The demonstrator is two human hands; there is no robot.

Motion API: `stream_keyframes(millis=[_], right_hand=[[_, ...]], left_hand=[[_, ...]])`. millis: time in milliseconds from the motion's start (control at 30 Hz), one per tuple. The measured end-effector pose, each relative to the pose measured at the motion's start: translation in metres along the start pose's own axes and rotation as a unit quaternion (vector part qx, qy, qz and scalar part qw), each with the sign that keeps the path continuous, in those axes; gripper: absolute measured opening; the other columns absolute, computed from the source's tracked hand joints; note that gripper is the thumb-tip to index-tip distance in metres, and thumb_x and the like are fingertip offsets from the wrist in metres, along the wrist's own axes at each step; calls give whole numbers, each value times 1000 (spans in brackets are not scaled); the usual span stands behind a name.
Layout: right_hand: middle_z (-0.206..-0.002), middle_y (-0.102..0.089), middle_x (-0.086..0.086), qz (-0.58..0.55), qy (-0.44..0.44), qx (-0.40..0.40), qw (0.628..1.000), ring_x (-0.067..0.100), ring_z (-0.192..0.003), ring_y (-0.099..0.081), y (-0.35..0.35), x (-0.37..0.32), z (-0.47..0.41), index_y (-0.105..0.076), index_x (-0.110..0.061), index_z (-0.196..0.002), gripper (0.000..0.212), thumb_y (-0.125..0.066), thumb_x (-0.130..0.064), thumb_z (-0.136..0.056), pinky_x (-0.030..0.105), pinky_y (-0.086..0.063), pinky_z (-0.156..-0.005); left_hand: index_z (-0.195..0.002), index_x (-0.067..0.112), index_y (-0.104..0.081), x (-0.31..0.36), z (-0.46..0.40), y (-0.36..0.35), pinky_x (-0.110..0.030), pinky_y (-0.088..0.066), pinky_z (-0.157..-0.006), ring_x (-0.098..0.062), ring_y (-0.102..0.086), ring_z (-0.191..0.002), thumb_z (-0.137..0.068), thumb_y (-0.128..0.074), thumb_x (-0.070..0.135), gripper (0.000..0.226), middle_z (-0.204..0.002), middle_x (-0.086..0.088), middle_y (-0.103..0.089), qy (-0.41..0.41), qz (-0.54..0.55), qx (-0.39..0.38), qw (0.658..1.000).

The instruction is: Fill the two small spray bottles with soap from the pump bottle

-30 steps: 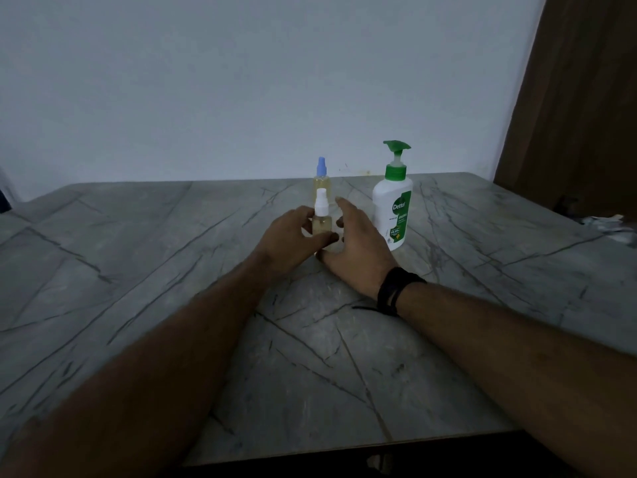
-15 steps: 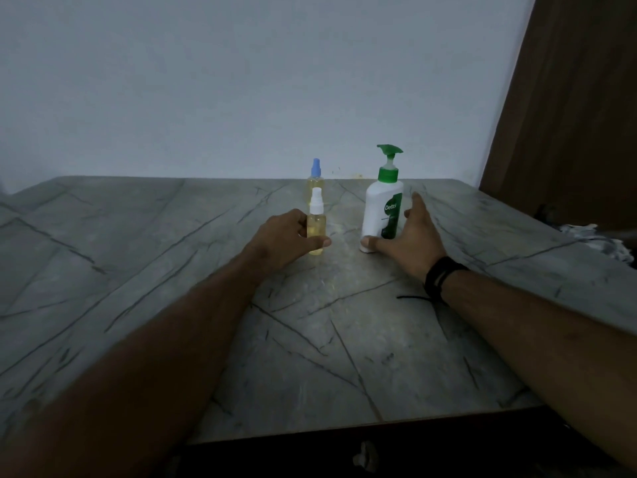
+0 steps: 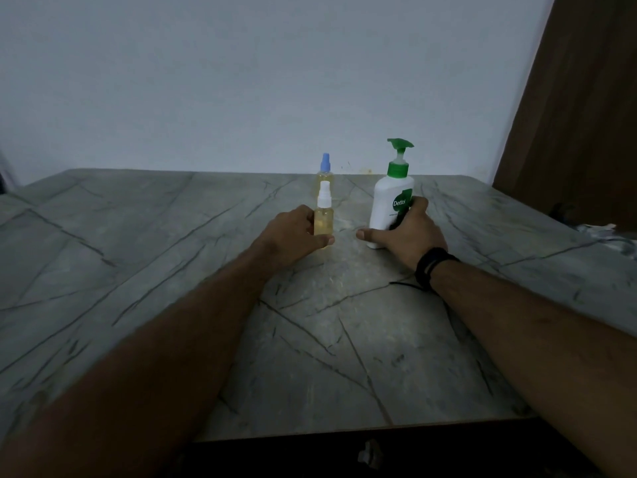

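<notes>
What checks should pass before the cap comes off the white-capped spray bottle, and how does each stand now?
1. Left hand grips the small white-capped amber spray bottle: ok.
2. Right hand holds the white pump bottle with green pump head: ok.
3. Both bottles upright on the grey marble table: ok.
4. White cap removed: not ok.
5. Blue-capped spray bottle stands clear behind: ok.
6. Room left inside for soap: cannot tell.

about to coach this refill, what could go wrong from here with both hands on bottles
1. The white-capped spray bottle is tall and narrow; the left hand grips it low, so it may tip.
2. Its cap is still on, so soap cannot go in yet.
3. The blue-capped spray bottle stands close behind; moving the pump bottle with the right hand might knock it.
</notes>
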State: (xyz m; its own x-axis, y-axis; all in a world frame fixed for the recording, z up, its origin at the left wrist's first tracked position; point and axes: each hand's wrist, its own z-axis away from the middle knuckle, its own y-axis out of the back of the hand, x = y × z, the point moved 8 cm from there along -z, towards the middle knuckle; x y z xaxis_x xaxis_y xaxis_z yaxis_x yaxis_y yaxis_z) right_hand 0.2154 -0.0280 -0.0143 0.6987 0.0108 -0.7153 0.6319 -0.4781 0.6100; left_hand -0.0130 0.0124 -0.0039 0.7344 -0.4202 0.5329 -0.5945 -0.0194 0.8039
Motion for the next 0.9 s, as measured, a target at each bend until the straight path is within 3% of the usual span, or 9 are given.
stream_keyframes(millis=[167, 433, 633, 767, 900], right_hand=[[-115, -58, -6, 16, -29, 3, 999, 25, -104, -61, -7, 2, -20, -25, -34, -108, 101, -75, -85, -37, 47, -54, -88], [-122, -59, -1, 45, -51, 1, 998, 31, -108, -60, -36, 14, -96, -31, -25, -120, 107, -76, -82, -42, 51, -52, -90], [-125, -59, 2, 60, -60, 7, 996, 33, -111, -59, -58, 17, -152, -30, -24, -122, 104, -77, -80, -48, 54, -47, -96], [-126, -59, 0, 69, -76, 8, 995, 34, -111, -59, -65, 18, -164, -30, -25, -122, 102, -75, -81, -50, 54, -46, -97], [-142, -52, 3, 44, -89, 1, 995, 35, -123, -55, -61, 14, -165, -26, -22, -144, 124, -77, -82, -48, 54, -45, -103]], left_hand=[[-116, 18, -57, -24, -20, 12, -39, -51, -83, -20, -60, -95, -81, -72, 46, 48, -109, -3, -65, 25, -3, 32, 999], [-122, 18, -57, -96, -98, 36, -29, -39, -68, -17, -54, -86, -81, -72, 45, 51, -113, -6, -66, 71, -31, 87, 993], [-123, 19, -50, -125, -146, 32, -41, -51, -83, -23, -61, -97, -78, -75, 46, 58, -116, -5, -64, 93, -14, 57, 994], [-128, 20, -43, -135, -151, 29, -40, -53, -82, -20, -61, -96, -77, -75, 48, 67, -115, -3, -65, 118, -2, 62, 991], [-139, 20, -33, -131, -144, 32, -40, -50, -88, -25, -57, -108, -73, -76, 51, 84, -123, -5, -61, 141, 8, 59, 988]])
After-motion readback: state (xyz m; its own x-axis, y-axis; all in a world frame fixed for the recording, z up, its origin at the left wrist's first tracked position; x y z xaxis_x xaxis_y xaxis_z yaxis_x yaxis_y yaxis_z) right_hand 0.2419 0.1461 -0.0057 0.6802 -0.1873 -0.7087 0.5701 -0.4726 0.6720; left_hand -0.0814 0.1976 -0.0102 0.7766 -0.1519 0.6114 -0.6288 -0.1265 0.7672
